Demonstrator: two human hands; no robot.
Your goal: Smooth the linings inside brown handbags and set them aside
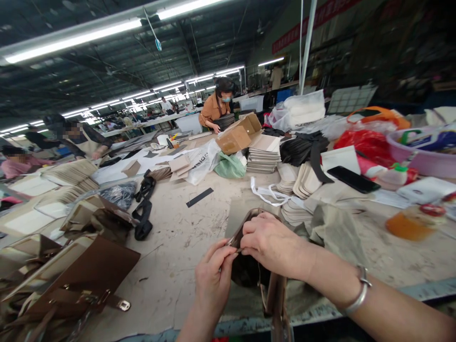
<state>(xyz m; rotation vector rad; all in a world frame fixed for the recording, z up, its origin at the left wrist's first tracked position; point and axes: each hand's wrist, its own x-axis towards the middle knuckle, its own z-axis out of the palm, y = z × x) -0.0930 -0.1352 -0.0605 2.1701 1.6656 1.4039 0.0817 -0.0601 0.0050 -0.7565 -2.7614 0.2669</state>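
Observation:
Both my hands grip a brown bag piece (249, 266) at the near edge of the worktable (185, 228). My left hand (213, 280) pinches its left rim with closed fingers. My right hand (272, 244) curls over the top rim from the right; a silver bangle (358, 297) sits on that wrist. A strap of the piece hangs down over the table's front edge. The inside of the piece is dark and hidden by my fingers.
Finished brown bags (78, 280) pile up at my left. Stacks of beige cut panels (302, 185), black straps (144, 209), a black phone (353, 179), a cardboard box (237, 135) and plastic bags cover the table. A person in an orange top (213, 110) works at the far end, others at left.

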